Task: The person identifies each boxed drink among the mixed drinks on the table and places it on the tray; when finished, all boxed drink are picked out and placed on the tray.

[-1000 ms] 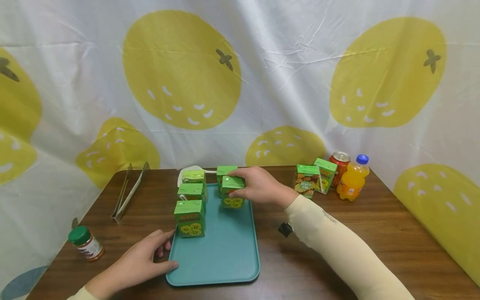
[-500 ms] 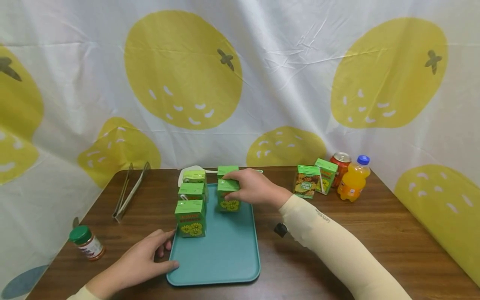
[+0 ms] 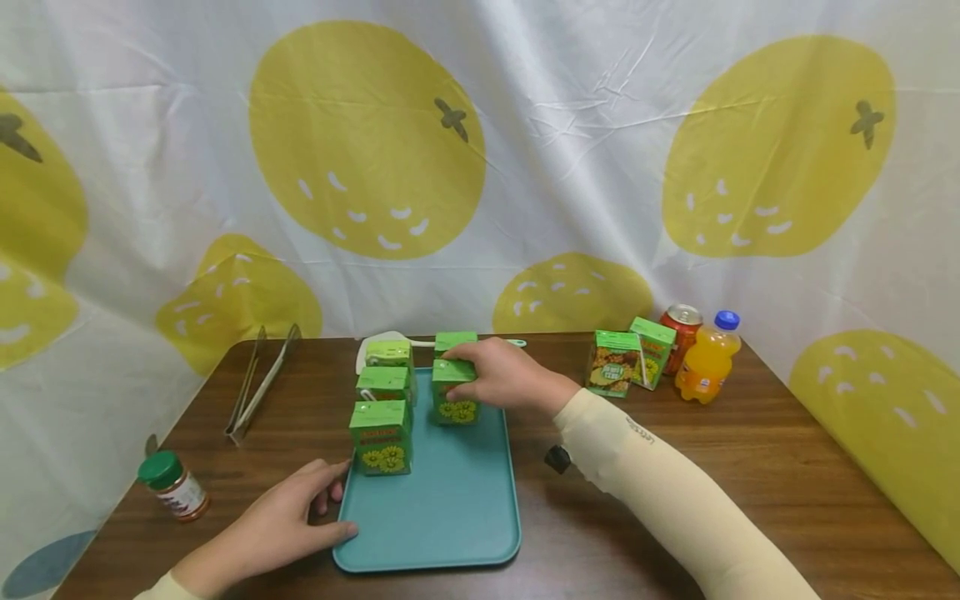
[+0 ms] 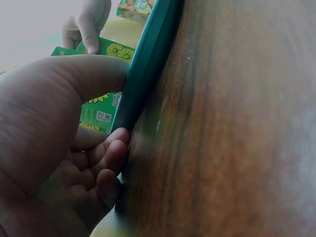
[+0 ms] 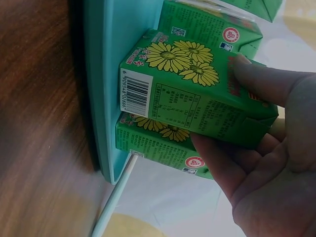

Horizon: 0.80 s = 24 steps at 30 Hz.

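On a teal tray (image 3: 442, 508) stand several green drink cartons with yellow flowers. My right hand (image 3: 510, 375) grips one drink carton (image 3: 455, 404) near its top, thumb on the front and fingers behind. In the right wrist view this upright carton (image 5: 182, 84) has its base at the tray, close to another carton (image 5: 158, 140) behind it. My left hand (image 3: 288, 517) holds the tray's left rim, thumb over the edge and fingers curled against the outer side. A column of cartons, the nearest drink carton (image 3: 381, 442) foremost, lines the tray's left side.
Behind the tray lies a white spatula (image 3: 512, 342). Metal tongs (image 3: 258, 387) and a green-capped spice jar (image 3: 172, 486) are at left. At right stand two more cartons (image 3: 613, 367), a red can (image 3: 681, 333) and an orange drink bottle (image 3: 707, 358).
My right hand has moved the held carton slightly left and down, to just in front of the rear carton. The left hand has stayed at the tray rim.
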Motion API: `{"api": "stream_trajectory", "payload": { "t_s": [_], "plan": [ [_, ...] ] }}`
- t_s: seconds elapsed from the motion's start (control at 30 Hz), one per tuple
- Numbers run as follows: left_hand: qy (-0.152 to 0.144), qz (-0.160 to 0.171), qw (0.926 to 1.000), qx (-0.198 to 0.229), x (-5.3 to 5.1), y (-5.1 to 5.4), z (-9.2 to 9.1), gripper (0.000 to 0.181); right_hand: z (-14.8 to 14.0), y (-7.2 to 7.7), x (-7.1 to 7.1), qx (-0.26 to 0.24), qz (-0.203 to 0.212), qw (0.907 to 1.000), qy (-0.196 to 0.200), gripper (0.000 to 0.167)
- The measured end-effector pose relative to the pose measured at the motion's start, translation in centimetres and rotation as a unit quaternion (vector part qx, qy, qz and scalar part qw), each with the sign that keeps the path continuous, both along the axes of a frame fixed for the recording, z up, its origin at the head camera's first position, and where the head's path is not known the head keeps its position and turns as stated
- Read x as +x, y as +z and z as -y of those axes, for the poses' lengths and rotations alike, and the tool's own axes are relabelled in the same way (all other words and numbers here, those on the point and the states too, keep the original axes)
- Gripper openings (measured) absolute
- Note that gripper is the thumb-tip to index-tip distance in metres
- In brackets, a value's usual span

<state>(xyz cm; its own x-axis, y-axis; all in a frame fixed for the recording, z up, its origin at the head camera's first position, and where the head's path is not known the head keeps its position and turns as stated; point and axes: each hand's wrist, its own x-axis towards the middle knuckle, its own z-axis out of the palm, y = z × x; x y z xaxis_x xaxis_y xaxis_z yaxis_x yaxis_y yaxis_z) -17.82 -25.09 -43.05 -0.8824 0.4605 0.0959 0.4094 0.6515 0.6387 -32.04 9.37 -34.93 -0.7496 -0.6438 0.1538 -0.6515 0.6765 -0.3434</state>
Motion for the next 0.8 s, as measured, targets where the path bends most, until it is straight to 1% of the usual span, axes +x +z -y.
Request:
{"api": "stream_trajectory", "payload": {
  "t_s": [0.2, 0.47, 0.63, 0.8],
  "plan": [
    [0.001, -0.002, 1.0000, -0.005, 0.07, 0.14, -0.01, 0.086, 0.08, -0.17, -0.19, 0.003, 0.005, 1.0000, -0.003, 0.060],
    [-0.001, 0.014, 0.9999, -0.005, -0.01, 0.39, -0.04, 0.087, 0.07, -0.14, -0.34, 0.004, 0.007, 1.0000, 0.003, 0.061],
    [0.000, 0.018, 0.9998, -0.006, -0.03, 0.41, -0.11, 0.088, -0.01, -0.17, -0.40, 0.010, 0.003, 0.9999, 0.003, 0.062],
    [0.000, 0.017, 0.9998, -0.006, -0.05, 0.33, -0.12, 0.087, -0.36, -0.17, -0.17, 0.003, -0.004, 1.0000, 0.000, 0.063]
  ]
}}
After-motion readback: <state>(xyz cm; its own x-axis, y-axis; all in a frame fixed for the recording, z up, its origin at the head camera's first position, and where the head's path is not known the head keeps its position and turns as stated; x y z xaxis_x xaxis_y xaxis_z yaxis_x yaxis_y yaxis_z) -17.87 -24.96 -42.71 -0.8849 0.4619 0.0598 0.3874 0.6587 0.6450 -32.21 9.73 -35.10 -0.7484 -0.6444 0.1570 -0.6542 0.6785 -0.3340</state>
